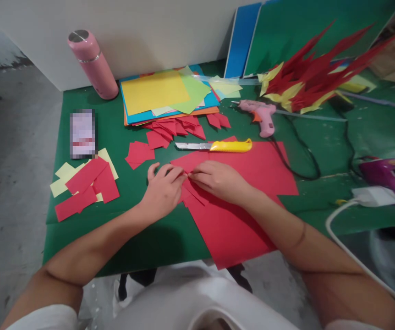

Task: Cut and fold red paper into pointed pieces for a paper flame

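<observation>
Green counter, white panel behind, grey floor off left. Left hand and right hand both pinching a bit of red paper over red sheets; utility knife just beyond, pink glue gun nearby.

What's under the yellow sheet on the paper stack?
Showing past the yellow sheet: part of a light green sheet, then a blue sheet, with an orange sheet lower down. Their middles are covered; can't tell the sheet count.
</observation>
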{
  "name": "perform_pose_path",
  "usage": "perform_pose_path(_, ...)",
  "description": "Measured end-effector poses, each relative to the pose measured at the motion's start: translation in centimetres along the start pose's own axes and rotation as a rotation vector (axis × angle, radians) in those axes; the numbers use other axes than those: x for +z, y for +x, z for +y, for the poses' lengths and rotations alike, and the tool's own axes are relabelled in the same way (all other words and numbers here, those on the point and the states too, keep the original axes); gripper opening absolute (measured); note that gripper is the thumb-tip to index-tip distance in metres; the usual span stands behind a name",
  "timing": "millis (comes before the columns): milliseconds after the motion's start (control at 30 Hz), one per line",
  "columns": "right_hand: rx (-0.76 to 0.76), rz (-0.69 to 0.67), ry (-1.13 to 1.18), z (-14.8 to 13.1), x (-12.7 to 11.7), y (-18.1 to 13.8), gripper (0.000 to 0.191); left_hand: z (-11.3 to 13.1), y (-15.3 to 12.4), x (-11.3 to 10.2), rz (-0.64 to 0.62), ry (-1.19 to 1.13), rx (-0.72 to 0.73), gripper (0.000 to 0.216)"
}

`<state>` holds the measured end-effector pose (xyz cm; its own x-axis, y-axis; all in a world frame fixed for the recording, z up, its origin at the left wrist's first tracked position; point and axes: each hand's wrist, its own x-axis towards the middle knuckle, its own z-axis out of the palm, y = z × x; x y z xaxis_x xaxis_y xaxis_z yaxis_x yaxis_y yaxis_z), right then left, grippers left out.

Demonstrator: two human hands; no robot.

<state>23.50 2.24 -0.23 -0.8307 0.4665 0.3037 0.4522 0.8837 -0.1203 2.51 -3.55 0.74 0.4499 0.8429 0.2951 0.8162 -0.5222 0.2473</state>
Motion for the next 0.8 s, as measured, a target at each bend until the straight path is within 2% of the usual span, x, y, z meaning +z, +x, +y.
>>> perform_pose_path(333,-0.04,-0.063,-0.051,0.06,-0.12,-0.08,0.032,0.0,0.0,0.14,0.006,0.013,0.024,0.026)
perform_pose_path(800,-0.066,-0.086,-0.052,0.29,-0.27,-0.12,0.032,-0.1,0.0,0.09,0.004,0.001,0.018,0.026)
